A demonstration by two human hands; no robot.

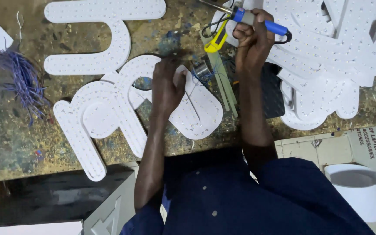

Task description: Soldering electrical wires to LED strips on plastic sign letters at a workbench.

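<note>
The right hand (252,35) is clenched around a soldering iron (257,21) with a blue and grey handle, and its metal tip points to the upper left, above the table (5,143). The left hand (167,85) lies flat, with fingers spread, and presses on a white letter-shaped panel (196,115) full of small dots, probably LEDs. This panel rests near the front edge of the table, and it overlaps other white letter panels (92,117) on its left.

I think the main danger is the hot tip. It hangs close to a yellow utility knife (216,41) and to the pile of white panels (327,65) on the right, so a small slip could melt the plastic or burn the left fingers. The cord of the iron could also catch on the small solder spool (202,69). Loose purple wires (22,80) lie well apart on the left.

For containers, I see only a white cylinder-shaped tub (357,189) below the table at the right; its inside looks empty, but I cannot be sure.
</note>
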